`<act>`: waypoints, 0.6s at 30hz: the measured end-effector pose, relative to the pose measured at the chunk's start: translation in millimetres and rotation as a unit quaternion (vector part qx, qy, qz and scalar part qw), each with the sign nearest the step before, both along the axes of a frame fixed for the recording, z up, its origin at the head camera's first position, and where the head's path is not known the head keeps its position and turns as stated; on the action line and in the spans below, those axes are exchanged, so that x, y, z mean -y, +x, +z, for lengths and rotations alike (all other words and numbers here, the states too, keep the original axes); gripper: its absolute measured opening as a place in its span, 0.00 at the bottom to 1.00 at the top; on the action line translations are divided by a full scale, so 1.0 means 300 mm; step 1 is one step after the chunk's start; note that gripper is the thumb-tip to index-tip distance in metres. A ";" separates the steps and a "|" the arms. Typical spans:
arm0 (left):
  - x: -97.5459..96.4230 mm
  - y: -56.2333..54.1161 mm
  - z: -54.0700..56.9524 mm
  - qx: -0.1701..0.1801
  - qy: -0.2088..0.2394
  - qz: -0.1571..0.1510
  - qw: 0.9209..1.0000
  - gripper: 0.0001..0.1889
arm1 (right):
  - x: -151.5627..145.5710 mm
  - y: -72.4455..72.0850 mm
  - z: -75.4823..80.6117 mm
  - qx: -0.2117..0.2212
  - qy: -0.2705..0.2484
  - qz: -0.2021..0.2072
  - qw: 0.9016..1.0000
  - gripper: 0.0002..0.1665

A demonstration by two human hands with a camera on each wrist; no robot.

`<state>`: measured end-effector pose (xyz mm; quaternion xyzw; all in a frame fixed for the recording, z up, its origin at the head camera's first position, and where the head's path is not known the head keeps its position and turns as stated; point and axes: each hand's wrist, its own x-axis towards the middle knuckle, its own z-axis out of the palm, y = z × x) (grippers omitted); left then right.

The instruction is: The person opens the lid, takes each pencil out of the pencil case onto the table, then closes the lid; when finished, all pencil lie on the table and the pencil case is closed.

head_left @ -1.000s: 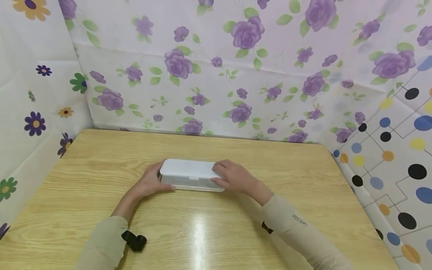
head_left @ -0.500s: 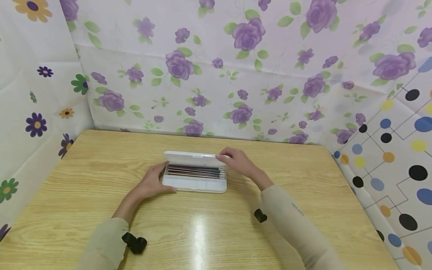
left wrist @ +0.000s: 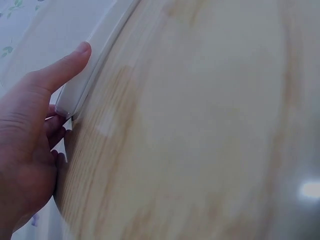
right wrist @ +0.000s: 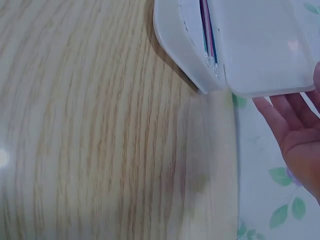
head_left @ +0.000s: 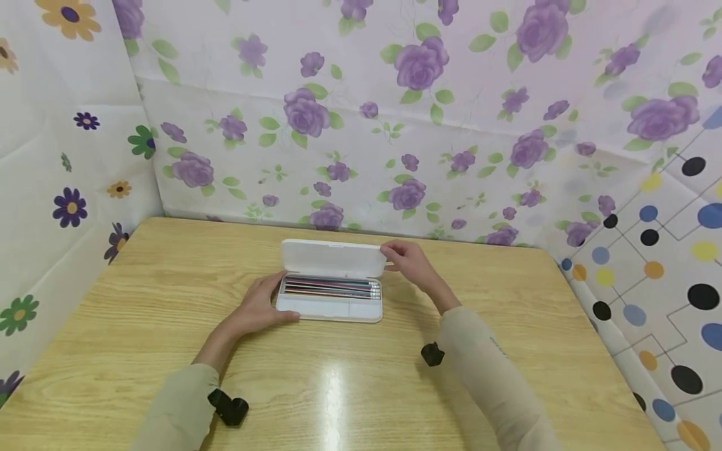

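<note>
A white plastic pencil case point(head_left: 316, 308) lies on the wooden table with its lid point(head_left: 333, 258) raised at the back. Several pencils point(head_left: 333, 286) lie side by side in its rear compartment, while a shallow white section runs along the front. My left hand point(head_left: 261, 305) grips the left end, thumb along the front wall; in the left wrist view that thumb lies on the case's side point(left wrist: 92, 70) and the fingers pass behind the end. At the right, my right hand point(head_left: 412, 266) holds the lid's upper corner, its fingers behind the lid point(right wrist: 265, 45) in the right wrist view.
The wooden table point(head_left: 361, 382) spreads around the case and reaches back to a flower-print cloth point(head_left: 366, 144). Patterned sheets also hang at the left and right sides. A small black camera point(head_left: 228, 407) sits on each wrist.
The pencil case has gone from closed to open. My right hand has lifted the lid up and back, uncovering the pencils; my left hand has kept its hold on the left end.
</note>
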<state>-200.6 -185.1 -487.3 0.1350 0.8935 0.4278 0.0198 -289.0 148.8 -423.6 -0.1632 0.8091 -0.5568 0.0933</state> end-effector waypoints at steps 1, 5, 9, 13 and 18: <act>0.000 0.000 0.000 -0.002 0.001 -0.001 1.000 0.51 | 0.002 -0.005 -0.003 0.004 -0.007 -0.005 1.000 0.19; 0.002 0.000 -0.001 -0.002 0.000 -0.001 1.000 0.52 | 0.011 -0.021 -0.013 0.014 -0.019 -0.031 0.999 0.20; 0.001 0.002 -0.001 0.007 -0.004 0.004 1.000 0.53 | 0.023 -0.042 -0.026 0.029 -0.024 -0.052 0.998 0.19; 0.001 0.004 0.000 0.013 -0.010 0.009 1.000 0.54 | 0.032 -0.062 -0.047 0.045 -0.030 -0.064 0.996 0.18; 0.004 0.006 -0.002 0.017 -0.011 0.011 1.000 0.55 | 0.041 -0.080 -0.073 0.051 -0.011 -0.071 0.996 0.19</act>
